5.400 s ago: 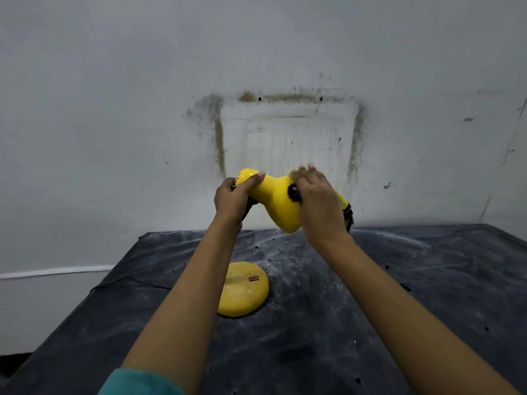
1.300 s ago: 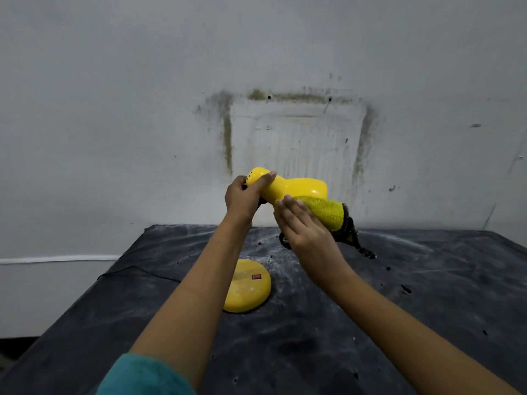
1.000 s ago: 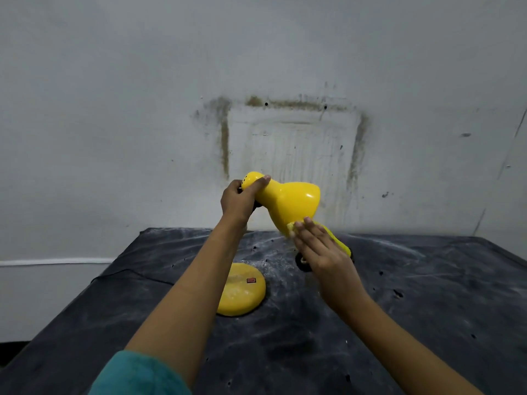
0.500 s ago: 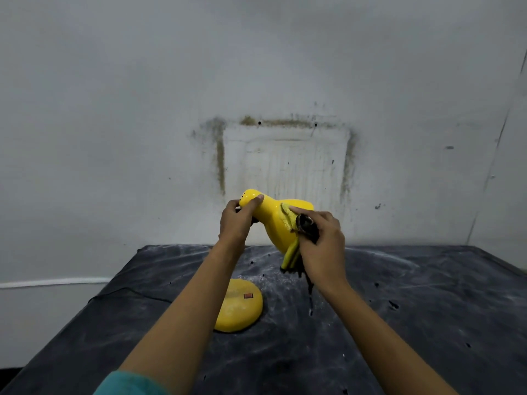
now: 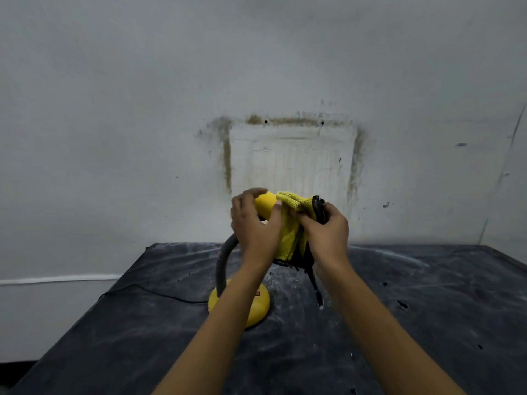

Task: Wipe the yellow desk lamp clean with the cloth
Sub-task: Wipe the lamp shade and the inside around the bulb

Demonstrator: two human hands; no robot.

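Head view: left hand [image 5: 256, 229] grips the level lamp [image 5: 265, 206], narrow end leftward; right hand [image 5: 328, 235] pinches cloth [image 5: 288, 238].

cloth [image 5: 288, 238] over lamp [image 5: 265, 205] on table [image 5: 427, 309]

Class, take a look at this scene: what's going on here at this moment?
A person is wiping a yellow desk lamp that stands on a dusty black table. The left hand grips the rear end of the lamp's head. The right hand holds a yellow cloth draped over the shade. The lamp's round base rests on the table.
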